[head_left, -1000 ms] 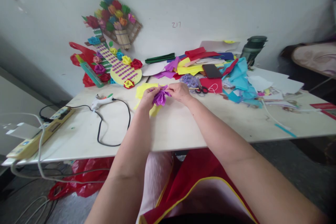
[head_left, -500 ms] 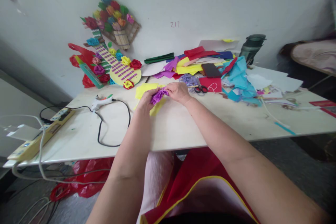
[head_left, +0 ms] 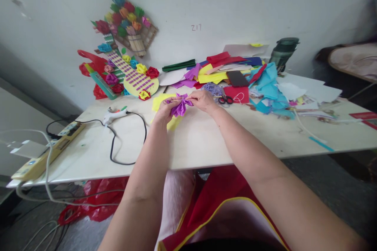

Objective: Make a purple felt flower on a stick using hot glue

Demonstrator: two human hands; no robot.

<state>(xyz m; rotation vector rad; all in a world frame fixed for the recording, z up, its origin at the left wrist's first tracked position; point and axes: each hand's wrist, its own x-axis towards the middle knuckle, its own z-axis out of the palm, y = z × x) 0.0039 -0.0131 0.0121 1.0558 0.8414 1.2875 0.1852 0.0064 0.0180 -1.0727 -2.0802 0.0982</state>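
A gathered purple crepe-paper flower [head_left: 179, 109] is held above the table, its folds fanned out between both hands. My left hand [head_left: 163, 112] is closed on its left side, thumb and fingers pinching the paper. At the flower's right edge, my right hand [head_left: 202, 101] is closed around a thin wooden stick [head_left: 217, 97], whose end sticks out to the right. A pale stick-like tip also shows by the left fingers; whether it is the same stick, I cannot tell. Yellow crepe paper [head_left: 159, 101] lies under and behind the hands.
A white glue gun [head_left: 115, 115] with a looped black cord lies left, near a yellow power strip [head_left: 55, 146]. Paper-flower crafts, including a guitar shape [head_left: 140, 83], stand behind. Scissors [head_left: 225, 100], a phone [head_left: 237, 79], coloured paper and a dark bottle [head_left: 284, 53] sit right.
The purple paper has spread from a bunched strip into a fuller flower shape. Both hands have shifted only slightly, and a stick tip now shows by the left fingers.
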